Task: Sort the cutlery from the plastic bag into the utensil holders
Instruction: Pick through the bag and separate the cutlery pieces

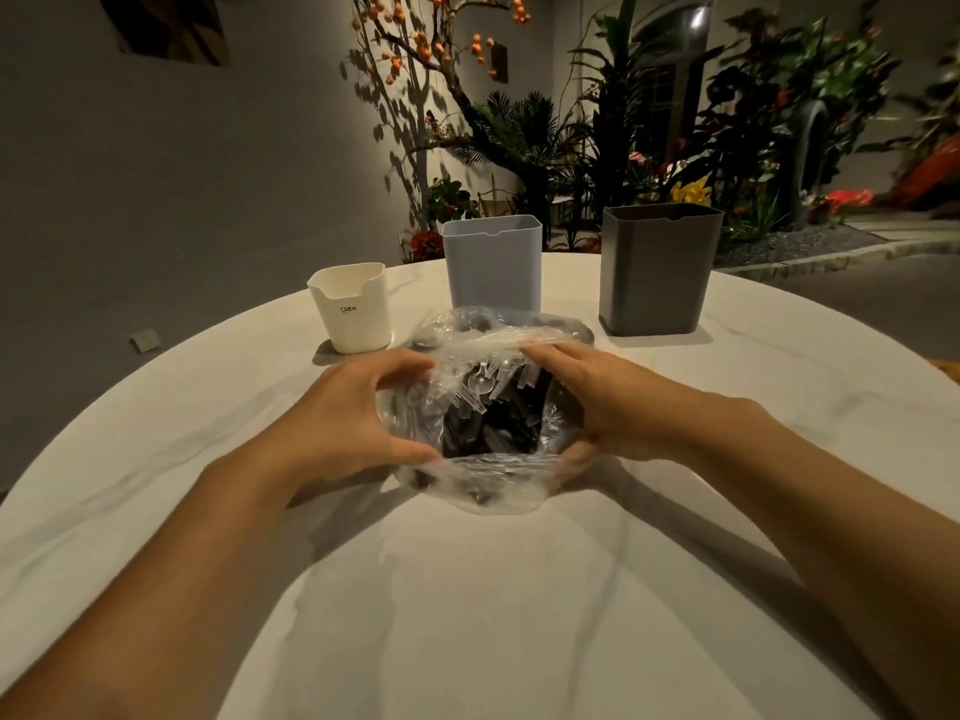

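A clear plastic bag (483,485) lies in the middle of the white table (467,589), its mouth held wide. Inside I see clear and black plastic cutlery (488,407), spoons among it. My left hand (353,413) grips the bag's left rim, thumb low and fingers high. My right hand (608,402) grips the right rim the same way. Behind the bag stand three holders: a small white one (353,309) at the left, a tall light blue one (493,262) in the middle, a tall dark grey one (657,272) at the right.
The table is round, and its far edge curves just behind the holders. Beyond it are potted plants (727,122), a branch with orange fruit (415,49) and a grey wall. A small white plate (145,339) sits low on the wall at left.
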The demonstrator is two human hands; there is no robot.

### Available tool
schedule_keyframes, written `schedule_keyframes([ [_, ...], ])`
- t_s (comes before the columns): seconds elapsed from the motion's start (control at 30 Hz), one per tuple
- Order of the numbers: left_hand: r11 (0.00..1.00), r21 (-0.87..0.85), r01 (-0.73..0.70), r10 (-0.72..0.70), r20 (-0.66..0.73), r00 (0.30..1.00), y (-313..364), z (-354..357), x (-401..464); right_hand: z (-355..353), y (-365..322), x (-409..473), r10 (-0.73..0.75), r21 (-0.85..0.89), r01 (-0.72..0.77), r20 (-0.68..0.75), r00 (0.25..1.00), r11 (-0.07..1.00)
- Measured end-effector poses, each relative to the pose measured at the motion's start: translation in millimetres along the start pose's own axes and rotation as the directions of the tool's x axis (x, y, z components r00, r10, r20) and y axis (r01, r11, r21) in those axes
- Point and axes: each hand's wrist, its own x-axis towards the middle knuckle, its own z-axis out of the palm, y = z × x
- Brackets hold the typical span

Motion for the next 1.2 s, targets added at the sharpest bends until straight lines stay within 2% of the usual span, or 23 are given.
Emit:
schedule_keyframes([
  [0.13, 0.999, -0.031, 0.035, -0.033, 0.035, 0.999, -4.2, 5.5, -0.3, -7.9, -3.3, -16.5, -0.076, 0.201, 0.078, -0.020, 0.997, 0.976],
  [0.2, 0.999, -0.031, 0.030, -0.030, 0.024, 0.999, -3.8, 8.8, -0.4, -14.6, -3.6, -24.4, -0.063, 0.385, 0.100, -0.107, 0.992, 0.918],
  [0.23, 0.999, -0.027, 0.022, -0.022, 0.009, 1.000, -3.3, 9.9, -0.6, -17.1, -2.0, -26.0, -0.036, 0.397, 0.090, -0.142, 0.989, 0.913],
  [0.3, 1.000, -0.026, 0.010, -0.011, -0.028, 1.000, -3.1, 10.0, -1.6, -18.8, 5.8, -24.4, -0.018, 0.130, 0.038, -0.157, 0.987, 0.991],
  [0.33, 0.999, -0.031, 0.010, -0.011, -0.046, 0.999, -3.6, 9.4, -2.2, -17.1, 10.4, -23.4, -0.027, -0.030, 0.023, -0.149, 0.989, 0.999],
  [0.37, 0.999, -0.040, 0.016, -0.018, -0.063, 0.998, -3.8, 8.8, -2.8, -14.7, 16.6, -22.7, -0.009, -0.120, -0.007, -0.131, 0.991, 0.993],
  [0.43, 0.998, -0.061, 0.031, -0.037, -0.094, 0.995, -3.5, 8.6, -3.9, -11.5, 25.3, -23.3, 0.081, -0.080, -0.085, -0.056, 0.995, 0.993],
  [0.5, 0.995, -0.085, 0.055, -0.064, -0.108, 0.992, -0.2, 9.0, -5.6, -13.3, 24.6, -25.9, 0.178, 0.129, -0.178, 0.014, 0.984, 0.976],
  [0.53, 0.996, -0.077, 0.051, -0.060, -0.121, 0.991, 1.9, 9.0, -6.0, -15.1, 22.8, -25.9, 0.209, 0.210, -0.199, -0.025, 0.978, 0.957],
  [0.57, 0.999, -0.050, 0.019, -0.027, -0.152, 0.988, 5.1, 8.8, -5.7, -16.1, 21.1, -25.3, 0.220, 0.239, -0.185, -0.131, 0.967, 0.953],
  [0.63, 0.995, 0.038, -0.097, 0.104, -0.244, 0.964, 13.6, 7.9, -4.2, -17.0, 14.1, -22.9, 0.151, 0.149, -0.097, -0.409, 0.900, 0.984],
  [0.67, 0.984, 0.086, -0.158, 0.176, -0.286, 0.942, 17.6, 7.3, -2.9, -17.1, 6.1, -21.7, 0.084, 0.089, -0.046, -0.488, 0.869, 0.995],
  [0.7, 0.970, 0.127, -0.209, 0.239, -0.318, 0.917, 21.8, 7.0, -2.0, -15.8, -0.9, -20.2, 0.026, 0.043, -0.006, -0.495, 0.868, 0.999],
  [0.77, 0.946, 0.192, -0.261, 0.313, -0.332, 0.890, 23.3, 7.1, -0.8, -12.0, -9.7, -17.8, -0.037, -0.043, 0.024, -0.348, 0.937, 0.999],
  [0.8, 0.945, 0.206, -0.254, 0.308, -0.303, 0.902, 21.7, 7.3, -1.4, -10.2, -9.7, -17.5, -0.023, -0.074, 0.006, -0.235, 0.972, 0.997],
  [0.9, 0.986, 0.141, -0.093, 0.105, -0.081, 0.991, 17.5, 8.6, -6.3, -12.2, -0.9, -21.1, 0.087, -0.045, -0.088, -0.017, 0.996, 0.995],
  [0.93, 0.992, 0.122, -0.039, 0.040, -0.006, 0.999, 16.9, 9.5, -7.4, -12.5, 1.3, -23.0, 0.094, -0.024, -0.094, 0.008, 0.996, 0.995],
  [1.0, 0.992, 0.129, 0.010, -0.018, 0.059, 0.998, 15.3, 10.6, -7.4, -11.3, 3.1, -23.6, 0.085, -0.044, -0.084, 0.007, 0.996, 0.995],
  [1.13, 0.976, 0.210, 0.052, -0.067, 0.066, 0.996, 14.3, 7.6, -7.0, -3.1, 2.4, -18.3, 0.012, -0.197, -0.025, -0.071, 0.997, 0.980],
  [1.2, 0.972, 0.219, 0.085, -0.099, 0.054, 0.994, 16.5, 7.4, -8.4, -0.1, 3.3, -17.2, 0.008, -0.207, -0.022, -0.070, 0.998, 0.978],
])
